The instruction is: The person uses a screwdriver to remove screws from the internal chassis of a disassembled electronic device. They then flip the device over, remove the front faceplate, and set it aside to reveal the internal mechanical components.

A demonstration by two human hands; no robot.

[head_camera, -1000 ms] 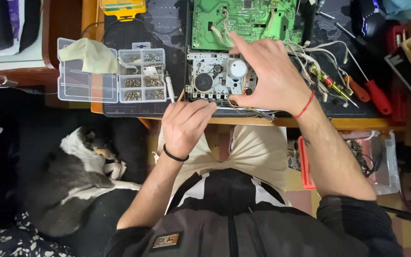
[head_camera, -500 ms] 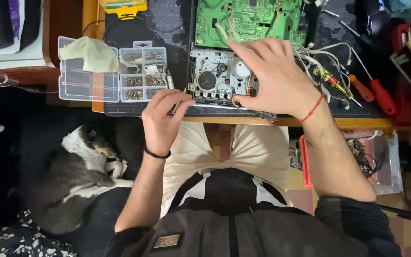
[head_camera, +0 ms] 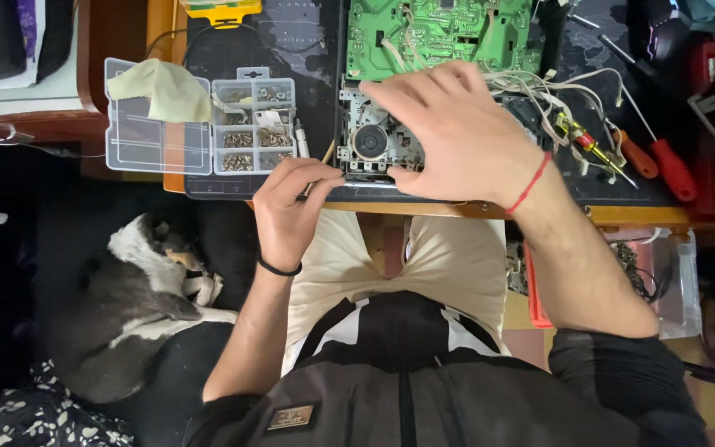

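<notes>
The right hand (head_camera: pixel 457 132) lies spread, palm down, over the grey metal tape-deck mechanism (head_camera: pixel 374 142) at the front edge of the dark desk mat (head_camera: pixel 233 186), fingers apart and pressing on its top, thumb hooked at its near edge; it steadies the mechanism and grips nothing. The left hand (head_camera: pixel 291 207) sits at seven o'clock from the mechanism, fingers curled together around a thin dark-tipped tool (head_camera: pixel 312 184), probably a small screwdriver, whose tip points toward the mechanism's left edge; how tightly it is pinched I cannot tell. At ten o'clock from that hand stands the clear plastic compartment box of small screws (head_camera: pixel 242 124), a pale cloth (head_camera: pixel 163 91) on its open lid. The green circuit board (head_camera: pixel 444 33) lies at twelve o'clock from the mechanism, joined by pale wires (head_camera: pixel 539 87).

To work well here, I judge: keep the right palm firm so the mechanism cannot slide off the mat edge, hold the tool square to the screw, keep the wires clear, and drop loose screws straight into the box
</notes>
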